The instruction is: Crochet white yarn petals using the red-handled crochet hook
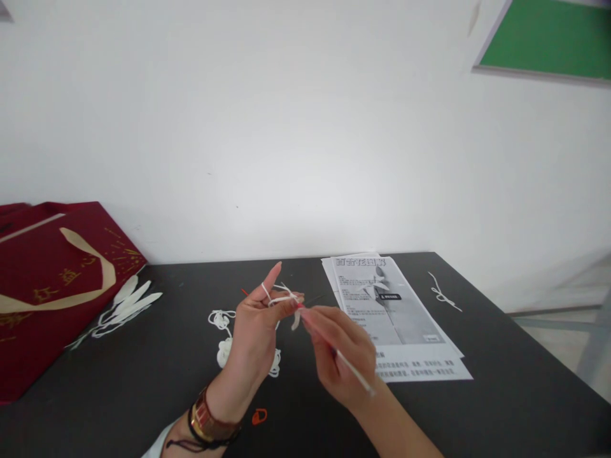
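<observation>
Left hand raised above black table, small crochet piece pinched between hands; crochet hook gripped pen-style by right hand; yarn best kept evenly taut.

- White yarn: I see strands looped round the left fingers, crossing at their tips.
- Small pale piece: curved, hanging below those tips.
- Slim pale rod: slanted, end jutting below right fingers.
</observation>
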### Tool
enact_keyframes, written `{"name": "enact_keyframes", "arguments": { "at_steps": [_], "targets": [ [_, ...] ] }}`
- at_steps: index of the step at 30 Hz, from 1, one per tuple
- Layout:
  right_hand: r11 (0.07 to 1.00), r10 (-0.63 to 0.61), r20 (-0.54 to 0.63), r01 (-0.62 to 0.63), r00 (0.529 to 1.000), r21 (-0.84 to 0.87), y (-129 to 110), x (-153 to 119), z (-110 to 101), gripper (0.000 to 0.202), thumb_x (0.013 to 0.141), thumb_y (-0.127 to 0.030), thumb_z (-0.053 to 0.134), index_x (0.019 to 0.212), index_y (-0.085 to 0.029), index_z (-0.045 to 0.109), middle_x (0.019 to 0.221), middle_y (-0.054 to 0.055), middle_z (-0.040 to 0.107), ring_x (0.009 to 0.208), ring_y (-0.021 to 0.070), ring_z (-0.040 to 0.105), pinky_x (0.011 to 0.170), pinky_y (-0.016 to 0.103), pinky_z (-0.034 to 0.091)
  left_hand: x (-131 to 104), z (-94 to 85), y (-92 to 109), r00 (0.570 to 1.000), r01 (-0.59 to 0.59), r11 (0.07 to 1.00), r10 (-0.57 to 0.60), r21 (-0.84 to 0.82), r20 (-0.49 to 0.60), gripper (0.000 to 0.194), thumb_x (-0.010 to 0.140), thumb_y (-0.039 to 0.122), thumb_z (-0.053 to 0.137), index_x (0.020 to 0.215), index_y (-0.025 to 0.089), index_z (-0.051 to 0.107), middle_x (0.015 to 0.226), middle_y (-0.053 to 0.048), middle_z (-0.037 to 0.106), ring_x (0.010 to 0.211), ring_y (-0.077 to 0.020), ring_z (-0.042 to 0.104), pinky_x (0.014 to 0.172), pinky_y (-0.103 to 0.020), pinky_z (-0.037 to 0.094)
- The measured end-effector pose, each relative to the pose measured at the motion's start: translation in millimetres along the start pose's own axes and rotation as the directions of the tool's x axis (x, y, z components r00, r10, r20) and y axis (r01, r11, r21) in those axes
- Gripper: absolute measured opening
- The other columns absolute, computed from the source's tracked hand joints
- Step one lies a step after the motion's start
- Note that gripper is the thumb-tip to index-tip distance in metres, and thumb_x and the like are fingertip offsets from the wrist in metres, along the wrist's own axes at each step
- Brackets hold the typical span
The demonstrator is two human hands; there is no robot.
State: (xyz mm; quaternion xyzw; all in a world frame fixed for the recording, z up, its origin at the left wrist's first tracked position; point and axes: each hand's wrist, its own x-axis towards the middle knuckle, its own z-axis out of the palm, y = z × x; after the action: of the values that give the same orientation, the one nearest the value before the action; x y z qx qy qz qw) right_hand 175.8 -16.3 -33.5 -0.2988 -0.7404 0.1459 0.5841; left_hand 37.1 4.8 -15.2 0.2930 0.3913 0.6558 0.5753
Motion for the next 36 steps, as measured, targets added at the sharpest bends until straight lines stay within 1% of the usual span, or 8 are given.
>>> {"name": "enact_keyframes", "arguments": {
  "at_steps": [2, 4, 8, 10, 13, 17, 25, 36],
  "targets": [
    [0.983, -0.172, 0.094, 0.178, 0.981, -0.053, 3.3, -4.1, -1.2, 0.055, 0.082, -0.003, 0.055, 0.132, -0.024, 0.056, 0.109, 0.014, 0.071, 0.096, 0.0264, 0.069, 0.078, 0.039, 0.059, 1.7, -1.3, 6.3, 0.997, 0.062, 0.997, -0.06, -0.052, 0.052, 0.063, 0.058, 0.005, 0.08, 0.118, 0.022, 0.068, 0.065, 0.0, 0.073, 0.062, -0.0108, 0.065, 0.068, -0.023, 0.049],
    [0.977, -0.204, 0.109, 0.209, 0.973, -0.038, 4.9, -5.7, -2.2, 0.057, 0.082, -0.003, 0.054, 0.135, -0.026, 0.054, 0.11, 0.014, 0.07, 0.099, 0.027, 0.067, 0.079, 0.04, 0.059, 3.8, -3.4, 13.9, 0.985, 0.112, 0.991, -0.101, -0.079, 0.137, 0.058, 0.057, 0.002, 0.08, 0.111, 0.023, 0.072, 0.059, 0.001, 0.07, 0.065, -0.0122, 0.066, 0.067, -0.023, 0.048],
    [0.983, 0.047, 0.01, -0.048, 0.999, 0.175, 0.3, -0.5, -2.5, 0.047, 0.086, -0.003, 0.054, 0.12, -0.033, 0.066, 0.105, 0.008, 0.069, 0.085, 0.0195, 0.068, 0.068, 0.031, 0.06, 7.1, -8.6, 26.3, 0.95, 0.192, 0.98, -0.173, -0.052, 0.259, 0.057, 0.057, 0.001, 0.079, 0.109, 0.023, 0.073, 0.064, -0.002, 0.072, 0.061, -0.0107, 0.063, 0.061, -0.02, 0.046],
    [0.926, 0.192, -0.01, -0.178, 0.981, 0.333, -2.7, 4.1, -1.3, 0.036, 0.088, -0.007, 0.056, 0.109, -0.033, 0.071, 0.099, 0.006, 0.07, 0.079, 0.0176, 0.068, 0.067, 0.031, 0.059, 7.1, -10.4, 29.8, 0.941, 0.202, 0.979, -0.185, -0.031, 0.285, 0.057, 0.059, 0.002, 0.079, 0.111, 0.024, 0.072, 0.069, -0.004, 0.073, 0.06, -0.0097, 0.062, 0.061, -0.02, 0.045],
    [0.802, 0.334, 0.002, -0.285, 0.943, 0.526, -4.2, 9.4, 1.1, 0.021, 0.088, -0.016, 0.06, 0.098, -0.028, 0.075, 0.09, 0.005, 0.069, 0.075, 0.0176, 0.068, 0.064, 0.032, 0.06, 5.3, -11.5, 32.6, 0.94, 0.193, 0.981, -0.178, -0.021, 0.292, 0.056, 0.059, 0.002, 0.08, 0.11, 0.024, 0.073, 0.07, -0.004, 0.073, 0.061, -0.0096, 0.061, 0.062, -0.02, 0.045],
    [0.673, 0.426, 0.029, -0.338, 0.904, 0.658, -2.8, 10.9, 1.8, 0.013, 0.087, -0.021, 0.064, 0.092, -0.025, 0.075, 0.087, 0.004, 0.069, 0.073, 0.0167, 0.068, 0.06, 0.029, 0.061, 2.6, -11.2, 35.0, 0.941, 0.185, 0.982, -0.166, -0.037, 0.294, 0.055, 0.058, 0.003, 0.08, 0.109, 0.024, 0.074, 0.069, -0.004, 0.073, 0.059, -0.0082, 0.06, 0.06, -0.019, 0.043],
    [0.501, 0.596, 0.058, -0.427, 0.801, 0.753, -5.2, 16.4, -8.1, 0.01, 0.082, -0.027, 0.071, 0.088, -0.021, 0.076, 0.076, 0.004, 0.074, 0.064, 0.0145, 0.068, 0.058, 0.025, 0.061, 2.5, -10.5, 40.6, 0.958, 0.115, 0.993, -0.101, -0.038, 0.267, 0.057, 0.058, 0.004, 0.081, 0.111, 0.023, 0.072, 0.062, 0.0, 0.068, 0.059, -0.0086, 0.056, 0.058, -0.019, 0.041],
    [0.431, 0.625, 0.089, -0.438, 0.775, 0.789, -3.7, 20.8, -14.5, 0.009, 0.081, -0.024, 0.071, 0.086, -0.018, 0.076, 0.074, 0.004, 0.076, 0.063, 0.0144, 0.07, 0.059, 0.024, 0.062, 1.0, -9.4, 42.0, 0.973, 0.111, 0.993, -0.102, -0.03, 0.206, 0.059, 0.053, 0.004, 0.083, 0.109, 0.023, 0.074, 0.066, -0.002, 0.071, 0.058, -0.0097, 0.058, 0.056, -0.02, 0.042]
  ]
}}
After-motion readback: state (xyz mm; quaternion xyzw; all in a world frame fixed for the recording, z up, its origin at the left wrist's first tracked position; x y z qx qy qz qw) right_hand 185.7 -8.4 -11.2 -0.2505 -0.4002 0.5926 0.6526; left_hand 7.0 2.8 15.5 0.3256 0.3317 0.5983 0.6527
